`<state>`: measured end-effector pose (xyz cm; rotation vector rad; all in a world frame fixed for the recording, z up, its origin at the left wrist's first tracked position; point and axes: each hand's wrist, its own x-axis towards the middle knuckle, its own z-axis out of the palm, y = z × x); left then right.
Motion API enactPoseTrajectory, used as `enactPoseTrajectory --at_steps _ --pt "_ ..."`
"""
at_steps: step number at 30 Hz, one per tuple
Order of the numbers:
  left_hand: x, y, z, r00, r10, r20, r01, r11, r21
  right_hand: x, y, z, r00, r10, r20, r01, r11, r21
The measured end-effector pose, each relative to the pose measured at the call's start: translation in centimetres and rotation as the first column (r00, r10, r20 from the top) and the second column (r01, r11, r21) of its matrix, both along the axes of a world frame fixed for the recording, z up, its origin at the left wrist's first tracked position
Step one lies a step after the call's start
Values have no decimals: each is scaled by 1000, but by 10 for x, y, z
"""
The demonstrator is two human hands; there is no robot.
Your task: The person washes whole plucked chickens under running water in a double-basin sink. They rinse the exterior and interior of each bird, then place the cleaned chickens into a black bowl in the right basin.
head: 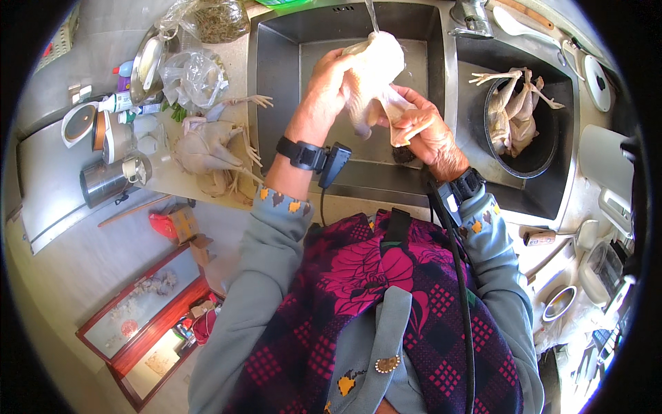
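Over the left basin of a dark double sink (341,178), a raw plucked bird (380,62), likely a chicken, is held up in both hands. Water from above (372,15) runs onto its pale upper end. My left hand (327,83) grips the body from the left side. With its fingers bent, my right hand (426,127) pinches a wing or leg at the lower right and pulls it outward. A dark drain strainer (403,154) shows partly below my right hand. The bird's far side is hidden.
More plucked birds (207,145) with feet attached lie on the left counter, beside plastic bags (194,77). In the right basin a black pot (545,160) holds another bird (512,116), its feet over the rim. A spatula (543,237) and a metal bowl (559,304) lie at the right.
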<state>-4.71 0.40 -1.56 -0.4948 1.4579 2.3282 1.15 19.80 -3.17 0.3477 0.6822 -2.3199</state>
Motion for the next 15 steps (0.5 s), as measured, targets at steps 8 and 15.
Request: enactPoseTrajectory --at_steps 8,15 --pt "-3 -9 6 995 -102 21 103 986 -133 -6 14 23 860 456 -230 -320 831 455" --pt "-14 -7 8 963 -258 -76 232 940 -252 -53 40 7 904 420 -83 -382 879 285"
